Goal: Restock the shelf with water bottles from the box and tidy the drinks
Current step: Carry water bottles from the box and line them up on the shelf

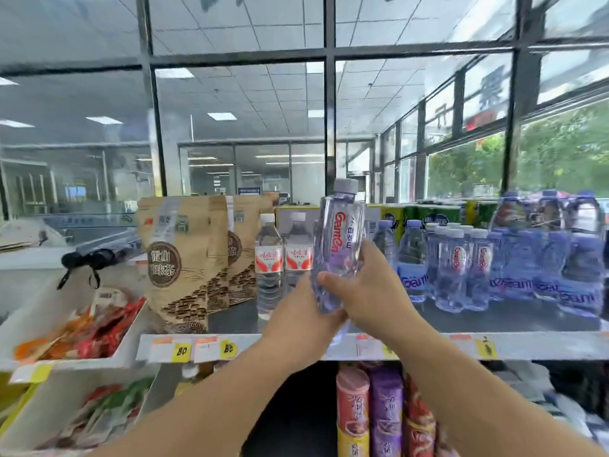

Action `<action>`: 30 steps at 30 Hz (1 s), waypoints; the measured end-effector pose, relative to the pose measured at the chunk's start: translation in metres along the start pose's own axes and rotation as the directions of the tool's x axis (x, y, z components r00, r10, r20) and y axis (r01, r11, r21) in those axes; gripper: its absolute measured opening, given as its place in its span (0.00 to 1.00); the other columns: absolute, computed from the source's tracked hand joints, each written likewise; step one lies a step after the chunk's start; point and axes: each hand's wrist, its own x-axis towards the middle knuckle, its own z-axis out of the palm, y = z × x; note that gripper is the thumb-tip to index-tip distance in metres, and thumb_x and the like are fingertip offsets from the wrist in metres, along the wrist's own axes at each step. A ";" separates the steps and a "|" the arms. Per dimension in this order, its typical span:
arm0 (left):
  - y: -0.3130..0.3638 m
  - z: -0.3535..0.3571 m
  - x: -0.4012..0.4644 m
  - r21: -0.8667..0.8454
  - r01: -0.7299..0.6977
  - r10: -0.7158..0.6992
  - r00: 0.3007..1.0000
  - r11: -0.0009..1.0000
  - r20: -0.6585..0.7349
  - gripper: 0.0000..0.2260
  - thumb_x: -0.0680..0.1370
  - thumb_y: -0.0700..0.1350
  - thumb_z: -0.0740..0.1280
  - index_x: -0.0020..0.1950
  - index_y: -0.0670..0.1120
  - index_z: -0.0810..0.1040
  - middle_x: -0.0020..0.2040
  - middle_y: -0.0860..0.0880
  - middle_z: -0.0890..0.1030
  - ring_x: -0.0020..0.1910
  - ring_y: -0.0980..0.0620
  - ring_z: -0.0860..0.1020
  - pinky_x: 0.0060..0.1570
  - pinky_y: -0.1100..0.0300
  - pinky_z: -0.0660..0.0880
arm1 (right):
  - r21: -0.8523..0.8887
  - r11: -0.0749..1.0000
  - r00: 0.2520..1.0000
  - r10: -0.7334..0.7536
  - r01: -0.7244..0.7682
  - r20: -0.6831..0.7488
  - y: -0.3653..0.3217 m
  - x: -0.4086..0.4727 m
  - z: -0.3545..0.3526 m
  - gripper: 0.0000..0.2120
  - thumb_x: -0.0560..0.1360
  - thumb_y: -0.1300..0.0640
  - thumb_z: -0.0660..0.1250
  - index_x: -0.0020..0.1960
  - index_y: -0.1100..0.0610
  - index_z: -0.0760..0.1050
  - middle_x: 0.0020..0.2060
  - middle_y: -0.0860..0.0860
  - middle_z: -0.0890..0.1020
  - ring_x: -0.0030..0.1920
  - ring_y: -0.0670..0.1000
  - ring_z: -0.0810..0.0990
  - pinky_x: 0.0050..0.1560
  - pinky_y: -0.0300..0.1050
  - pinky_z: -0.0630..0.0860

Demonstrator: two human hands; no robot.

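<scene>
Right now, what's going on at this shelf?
A person is restocking drinks. Both hands, left hand and right hand, grip one clear Ganten water bottle, held upright above the shelf edge. It hangs between the two red-labelled bottles and the row of Ganten bottles, not yet set down.

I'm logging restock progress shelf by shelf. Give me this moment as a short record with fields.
held item: clear Ganten water bottle, upright, grey cap on
left hand: grips the bottle's base
right hand: wraps the lower body
position: above the shelf's front edge, not yet set down
gap: bare shelf between red-label bottles and small Ganten bottles
left of drinks: brown tea pouches
below: snack tubes
</scene>
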 end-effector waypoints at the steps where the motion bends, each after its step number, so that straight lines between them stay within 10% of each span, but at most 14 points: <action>1: 0.004 0.006 0.010 0.008 -0.026 0.026 0.999 1.000 0.023 0.21 0.76 0.54 0.68 0.66 0.59 0.66 0.56 0.61 0.76 0.57 0.56 0.76 0.52 0.59 0.73 | -0.016 1.000 1.000 -0.002 0.002 -0.010 0.008 0.012 -0.007 0.16 0.72 0.51 0.75 0.53 0.49 0.68 0.48 0.45 0.79 0.48 0.49 0.80 0.50 0.49 0.76; 7: -0.010 0.037 0.047 0.015 0.024 -0.025 0.996 1.000 0.085 0.27 0.79 0.49 0.64 0.76 0.58 0.60 0.70 0.57 0.73 0.67 0.52 0.73 0.58 0.62 0.68 | -0.061 0.998 0.999 0.013 -0.011 0.041 0.051 0.067 -0.013 0.18 0.75 0.56 0.74 0.55 0.47 0.66 0.43 0.38 0.74 0.41 0.37 0.73 0.35 0.33 0.67; 14: -0.042 0.045 0.075 0.077 0.135 -0.140 0.988 0.988 0.063 0.21 0.79 0.46 0.62 0.72 0.55 0.65 0.66 0.52 0.78 0.61 0.47 0.77 0.60 0.53 0.74 | -0.034 0.996 0.988 0.084 -0.080 0.127 0.082 0.098 0.027 0.30 0.77 0.59 0.72 0.73 0.55 0.61 0.54 0.47 0.72 0.52 0.49 0.72 0.51 0.42 0.68; 18: -0.053 0.046 0.082 0.134 0.136 -0.151 0.983 0.982 0.103 0.22 0.79 0.46 0.61 0.73 0.58 0.64 0.59 0.52 0.81 0.56 0.41 0.78 0.44 0.56 0.72 | -0.058 0.992 0.984 0.122 -0.115 0.133 0.094 0.105 0.041 0.31 0.78 0.57 0.71 0.76 0.56 0.59 0.62 0.52 0.74 0.55 0.51 0.72 0.53 0.43 0.68; 30: -0.055 0.037 0.079 0.157 0.109 -0.123 0.989 0.982 0.086 0.25 0.79 0.45 0.61 0.76 0.58 0.63 0.68 0.56 0.75 0.60 0.49 0.78 0.59 0.52 0.75 | -0.133 0.982 0.984 0.150 -0.136 0.096 0.104 0.109 0.050 0.37 0.77 0.52 0.71 0.79 0.55 0.55 0.75 0.54 0.60 0.70 0.59 0.69 0.67 0.51 0.67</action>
